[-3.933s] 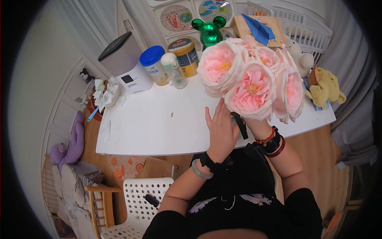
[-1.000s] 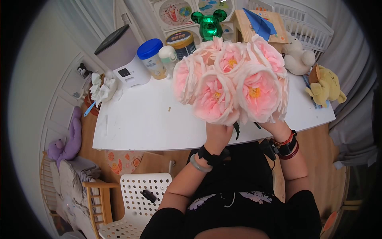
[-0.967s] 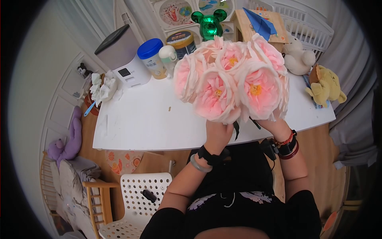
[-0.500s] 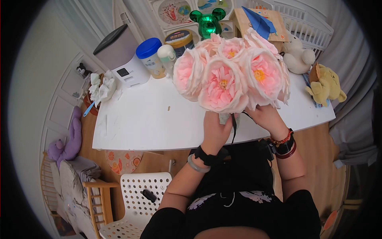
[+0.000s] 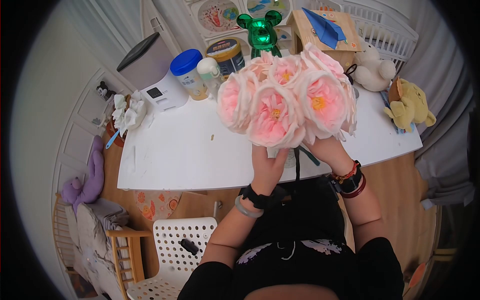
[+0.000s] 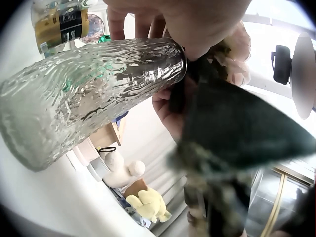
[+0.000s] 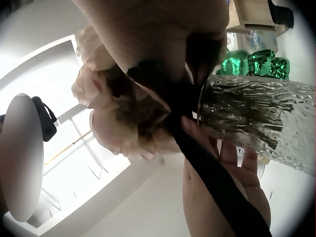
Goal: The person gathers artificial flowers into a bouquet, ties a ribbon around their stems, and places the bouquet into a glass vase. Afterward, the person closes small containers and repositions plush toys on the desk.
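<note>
A bouquet of large pale pink flowers (image 5: 275,112) with yellow centres stands in a clear, rippled glass vase (image 6: 94,94), over the table's near edge. My left hand (image 5: 266,167) holds the vase near its mouth, fingers behind the neck and thumb at the rim, as the right wrist view shows. Under the blooms on the other side, my right hand (image 5: 332,152) grips the bouquet where the stems enter the vase; its fingertips are partly hidden. Dark strips (image 7: 217,185) hang from the stems at the vase mouth, one widening to a pointed end in the left wrist view.
On the white table (image 5: 175,150) stand a grey-white dispenser (image 5: 155,72), a blue-lidded tub (image 5: 189,75), a bottle (image 5: 210,75) and a gold-banded tub (image 5: 225,55). A green bear figure (image 5: 262,35), wooden box (image 5: 345,30) and yellow plush (image 5: 410,105) line the back and right.
From lying straight-fingered beside the bouquet, my left hand has moved to the vase neck. The bouquet has shifted left since the oldest frame, and the hands sit slightly lower than half a second ago.
</note>
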Motion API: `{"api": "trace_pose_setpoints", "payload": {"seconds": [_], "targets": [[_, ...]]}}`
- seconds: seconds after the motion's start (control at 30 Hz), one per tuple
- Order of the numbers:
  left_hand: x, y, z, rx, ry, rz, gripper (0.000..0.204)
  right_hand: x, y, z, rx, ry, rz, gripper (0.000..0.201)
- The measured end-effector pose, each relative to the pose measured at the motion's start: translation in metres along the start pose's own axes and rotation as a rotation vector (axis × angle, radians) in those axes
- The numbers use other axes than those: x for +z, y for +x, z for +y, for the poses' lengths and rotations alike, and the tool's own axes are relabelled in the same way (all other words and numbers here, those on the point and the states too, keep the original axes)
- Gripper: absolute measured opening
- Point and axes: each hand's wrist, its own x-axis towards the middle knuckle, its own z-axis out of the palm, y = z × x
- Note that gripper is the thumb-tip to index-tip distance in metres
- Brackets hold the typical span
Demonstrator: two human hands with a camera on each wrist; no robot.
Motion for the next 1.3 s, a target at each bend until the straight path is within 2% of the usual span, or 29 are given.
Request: {"api": "trace_pose_setpoints", "payload": {"seconds": [0.07, 0.17, 0.27, 0.33, 0.43, 0.5, 0.53, 0.6, 0.67, 0.73, 0.77, 0.83, 0.93, 0.97, 1.0, 1.03, 1.13, 1.2, 1.3], "targets": [[-0.001, 0.001, 0.002, -0.014, -0.057, 0.022, 0.042, 0.0, -0.001, -0.001, 0.026, -0.028, -0.031, 0.045], [-0.008, 0.002, 0.011, -0.042, -0.036, -0.034, 0.046, 0.0, -0.001, -0.004, 0.064, -0.035, -0.069, 0.045], [-0.009, 0.006, 0.019, -0.011, 0.073, -0.101, 0.049, 0.0, -0.001, -0.006, 0.062, -0.042, -0.078, 0.044], [-0.008, 0.007, 0.024, 0.002, 0.102, -0.057, 0.038, 0.0, -0.001, -0.006, 0.053, -0.068, -0.082, 0.043], [-0.01, 0.006, 0.03, 0.008, 0.129, -0.012, 0.038, -0.001, 0.0, -0.003, 0.106, 0.0, -0.071, 0.046], [-0.013, 0.006, 0.031, 0.0, 0.128, -0.025, 0.037, 0.002, 0.001, 0.006, 0.173, 0.197, -0.13, 0.049], [-0.014, 0.006, 0.031, -0.008, 0.128, -0.038, 0.037, 0.002, -0.001, 0.005, 0.173, 0.196, -0.129, 0.049], [-0.017, 0.002, 0.026, -0.033, 0.092, -0.05, 0.037, 0.001, -0.004, 0.002, 0.052, 0.134, -0.056, 0.05], [-0.018, 0.0, 0.028, -0.059, 0.058, -0.062, 0.036, 0.0, -0.008, 0.009, 0.06, 0.135, -0.065, 0.05], [-0.016, -0.002, 0.033, -0.203, -0.141, -0.136, 0.034, 0.001, -0.011, 0.015, 0.069, 0.136, -0.073, 0.05], [-0.017, -0.004, 0.034, -0.204, -0.141, -0.137, 0.034, 0.002, -0.012, 0.017, 0.086, 0.141, -0.062, 0.05], [-0.017, -0.007, 0.033, -0.341, -0.133, -0.218, 0.032, 0.004, -0.015, 0.022, 0.105, 0.146, -0.051, 0.051], [-0.017, -0.012, 0.03, -0.349, -0.082, -0.259, 0.032, 0.01, -0.026, 0.028, 0.118, 0.126, 0.006, 0.051], [-0.015, -0.013, 0.031, -0.349, -0.082, -0.258, 0.032, 0.011, -0.03, 0.027, 0.168, 0.123, 0.08, 0.046], [-0.013, -0.013, 0.033, -0.34, -0.108, -0.199, 0.025, 0.012, -0.033, 0.027, 0.218, 0.119, 0.153, 0.041], [-0.012, -0.014, 0.033, -0.333, -0.134, -0.14, 0.02, 0.014, -0.034, 0.029, 0.219, 0.118, 0.152, 0.041], [-0.012, -0.019, 0.032, -0.327, -0.196, -0.107, 0.018, 0.018, -0.037, 0.029, 0.225, 0.194, 0.244, 0.04], [-0.013, -0.022, 0.03, -0.34, -0.209, -0.11, 0.019, 0.02, -0.039, 0.027, 0.324, 0.43, 0.261, 0.04], [-0.014, -0.025, 0.028, -0.357, -0.241, -0.105, 0.019, 0.023, -0.043, 0.029, 0.322, 0.509, 0.278, 0.042]]}}
